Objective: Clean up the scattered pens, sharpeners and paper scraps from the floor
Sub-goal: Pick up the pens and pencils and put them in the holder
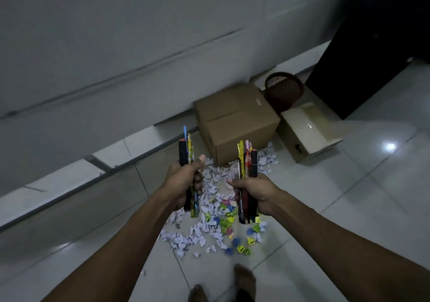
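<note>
My left hand (186, 177) grips a small bundle of pens (187, 149), black, blue and yellow, held upright above the floor. My right hand (252, 192) grips a thicker bundle of pens (247, 159), with yellow, pink, red and black barrels. Both bundles stick out above and below the fists. Below the hands, white crumpled paper scraps (197, 234) lie scattered over the tiled floor. Mixed among them are several small coloured sharpeners (226, 221), green, yellow, blue and pink.
A closed brown cardboard box (235, 120) stands against the wall beyond the scraps. Right of it lies an open box (307, 134), and behind both a dark red mesh basket (282, 91). A black cabinet (372, 45) stands at right. My feet (244, 278) show at the bottom.
</note>
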`<state>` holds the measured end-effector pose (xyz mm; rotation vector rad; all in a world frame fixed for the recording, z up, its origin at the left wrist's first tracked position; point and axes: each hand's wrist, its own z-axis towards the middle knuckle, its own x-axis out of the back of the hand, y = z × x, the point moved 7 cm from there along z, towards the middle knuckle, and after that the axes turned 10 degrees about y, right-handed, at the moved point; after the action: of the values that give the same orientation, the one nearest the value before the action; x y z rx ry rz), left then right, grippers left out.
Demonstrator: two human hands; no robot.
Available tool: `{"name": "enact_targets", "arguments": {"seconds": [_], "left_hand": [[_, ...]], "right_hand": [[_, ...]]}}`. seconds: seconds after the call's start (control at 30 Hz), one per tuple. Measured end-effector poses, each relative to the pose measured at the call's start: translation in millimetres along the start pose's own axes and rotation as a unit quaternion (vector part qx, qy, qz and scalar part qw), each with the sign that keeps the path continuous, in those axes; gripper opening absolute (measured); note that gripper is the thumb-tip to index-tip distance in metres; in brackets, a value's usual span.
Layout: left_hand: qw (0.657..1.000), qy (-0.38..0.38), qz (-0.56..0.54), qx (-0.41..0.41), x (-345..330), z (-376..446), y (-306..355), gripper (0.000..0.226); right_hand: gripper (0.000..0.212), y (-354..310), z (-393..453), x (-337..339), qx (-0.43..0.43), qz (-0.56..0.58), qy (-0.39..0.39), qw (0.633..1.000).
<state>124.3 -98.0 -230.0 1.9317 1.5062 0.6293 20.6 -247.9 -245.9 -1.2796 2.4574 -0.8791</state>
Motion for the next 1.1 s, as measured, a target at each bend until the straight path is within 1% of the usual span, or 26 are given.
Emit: {"name": "enact_targets", "arguments": {"seconds": [0.13, 0.3, 0.4, 0.53, 0.67, 0.83, 0.93, 1.1], "left_hand": [[1.000, -0.023, 0.013, -0.017, -14.9, -79.3, 64.1, 0.030], [0.997, -0.031, 0.009, -0.064, -28.7, -151.9, 115.5, 0.030], [0.994, -0.077, 0.014, -0.077, -48.2, -193.1, 135.5, 0.031], [0.986, -0.136, 0.033, -0.086, -83.3, -230.3, 146.3, 0.032], [0.981, -0.166, 0.039, -0.096, -130.0, -251.6, 155.2, 0.035], [0.973, -0.199, 0.055, -0.102, -202.1, -267.2, 166.1, 0.031], [0.970, -0.210, 0.062, -0.106, -245.9, -269.1, 172.8, 0.032], [0.969, -0.215, 0.064, -0.109, -327.7, -269.9, 188.7, 0.025]], "right_hand": [[0.016, -57.5, -82.8, 20.8, 0.033, 0.041, 0.007, 0.999], [0.020, -108.4, -160.3, 45.6, 0.065, 0.092, 0.007, 0.994], [0.021, -131.0, -210.8, 70.1, 0.096, 0.136, 0.024, 0.986], [0.022, -143.9, -255.8, 104.8, 0.121, 0.176, 0.055, 0.975], [0.021, -152.8, -276.7, 146.8, 0.142, 0.211, 0.085, 0.963], [0.018, -168.3, -282.7, 209.8, 0.162, 0.237, 0.113, 0.951], [0.018, -180.9, -276.2, 249.4, 0.167, 0.249, 0.113, 0.947], [0.018, -210.9, -260.2, 322.1, 0.173, 0.254, 0.096, 0.947]]}}
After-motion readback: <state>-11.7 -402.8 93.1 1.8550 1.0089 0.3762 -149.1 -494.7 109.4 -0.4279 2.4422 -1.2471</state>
